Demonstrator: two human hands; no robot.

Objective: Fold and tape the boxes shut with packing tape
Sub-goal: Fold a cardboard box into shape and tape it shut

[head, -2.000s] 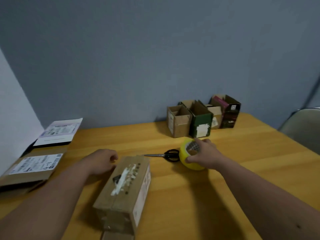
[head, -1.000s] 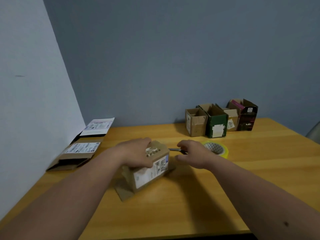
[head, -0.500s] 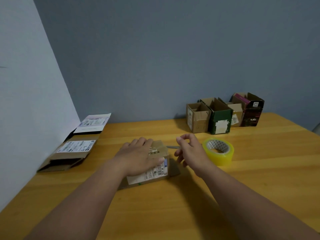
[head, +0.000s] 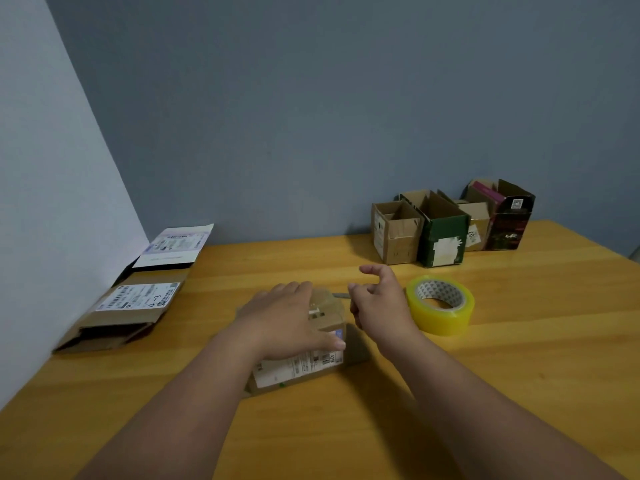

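A small brown cardboard box with a white shipping label lies in the middle of the wooden table. My left hand rests flat on top of it, thumb down its front face. My right hand hovers just right of the box, fingers loosely curled and holding nothing. A yellow roll of packing tape lies flat to the right of that hand. A bit of a scissors blade shows behind the box; the rest is hidden by my right hand.
Several open boxes stand in a row against the back wall at the right. Flattened boxes with labels lie along the left wall. The table's right edge runs close to the far boxes.
My right hand let go of the tape roll, which now lies flat, and came over beside the box. My left hand turned the box and now presses on its top.
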